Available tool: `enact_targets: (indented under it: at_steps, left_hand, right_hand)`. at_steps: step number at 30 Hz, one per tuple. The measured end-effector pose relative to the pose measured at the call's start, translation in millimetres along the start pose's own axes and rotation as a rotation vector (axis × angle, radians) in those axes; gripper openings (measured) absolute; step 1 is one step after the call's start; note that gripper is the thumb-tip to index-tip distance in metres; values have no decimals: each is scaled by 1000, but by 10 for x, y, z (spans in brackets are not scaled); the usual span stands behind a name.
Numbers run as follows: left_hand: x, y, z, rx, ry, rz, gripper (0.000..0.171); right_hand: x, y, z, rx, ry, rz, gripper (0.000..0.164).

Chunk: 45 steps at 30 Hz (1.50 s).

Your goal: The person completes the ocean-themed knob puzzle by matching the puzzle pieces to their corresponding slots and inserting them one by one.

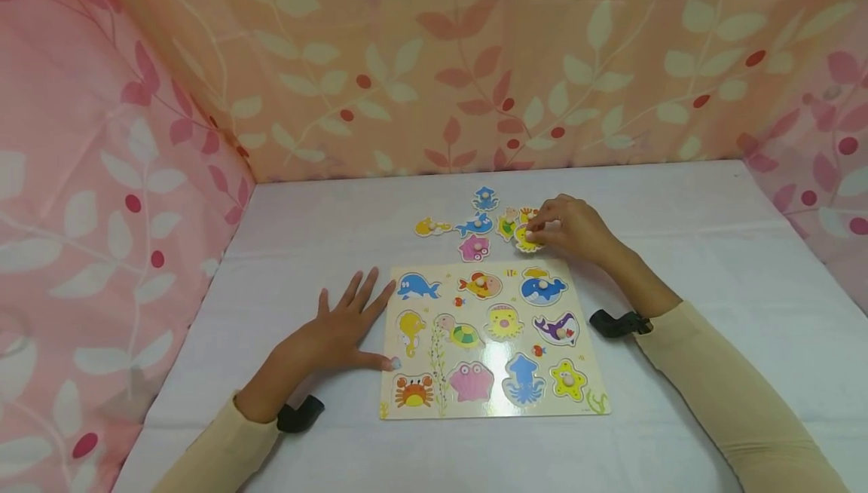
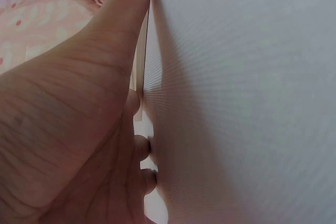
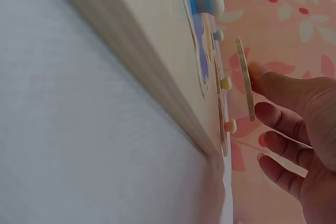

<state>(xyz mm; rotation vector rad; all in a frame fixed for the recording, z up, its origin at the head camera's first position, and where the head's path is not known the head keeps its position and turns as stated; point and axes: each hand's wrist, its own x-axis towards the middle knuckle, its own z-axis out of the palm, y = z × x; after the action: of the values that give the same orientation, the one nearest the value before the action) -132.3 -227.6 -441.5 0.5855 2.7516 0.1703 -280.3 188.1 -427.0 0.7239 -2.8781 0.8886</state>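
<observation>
My right hand [image 1: 573, 229] pinches a yellow octopus puzzle piece [image 1: 525, 240] by its knob. In the right wrist view this piece [image 3: 244, 80] is seen edge-on, apart from the board. Close by lie a turtle piece [image 1: 506, 224] and a crab piece [image 1: 527, 214], the latter partly covered by the fingers. My left hand [image 1: 332, 335] lies with fingers spread at the left edge of the wooden puzzle board [image 1: 434, 410], its thumb over that edge. In the board sit a fish [image 1: 480, 285], a whale [image 1: 542, 289], a purple dolphin [image 1: 557, 329] and a starfish [image 1: 568, 380], all knobbed.
Beyond the board lie a blue squid piece [image 1: 484, 198], a blue dolphin piece [image 1: 474, 225], a yellow seahorse piece [image 1: 432, 227] and a pink piece [image 1: 474, 248]. A white cloth [image 1: 325, 222] covers the table. Patterned fabric [image 1: 407, 63] hangs at the back and sides.
</observation>
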Motion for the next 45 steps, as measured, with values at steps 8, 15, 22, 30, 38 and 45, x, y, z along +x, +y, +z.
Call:
enact_targets:
  at_steps: [8,15,22,30,38,45]
  left_hand:
    - [6,7,-9,1,5,4,129]
    - [-23,-5,-26,1,2,12,129]
    - [-42,8,-3,-20,-19,31,128]
    - [-25,35,9,-24,-7,30,128]
    - [-31,14,-4,-21,-15,22,128]
    - [-17,-6,-6,-15,-1,22,127]
  right_hand:
    - [-24,-104,-32,-8,0,-26,17]
    - [-134,-270,-49,-1,9,-15,14]
    - [-296,-417,-65,-8,58,-53,17]
    - [-481,-525,-40,-11,124,-57,17]
    - [-675,-634,72,8,149,11,17]
    - [-758,-732,177,-2,64,24,15]
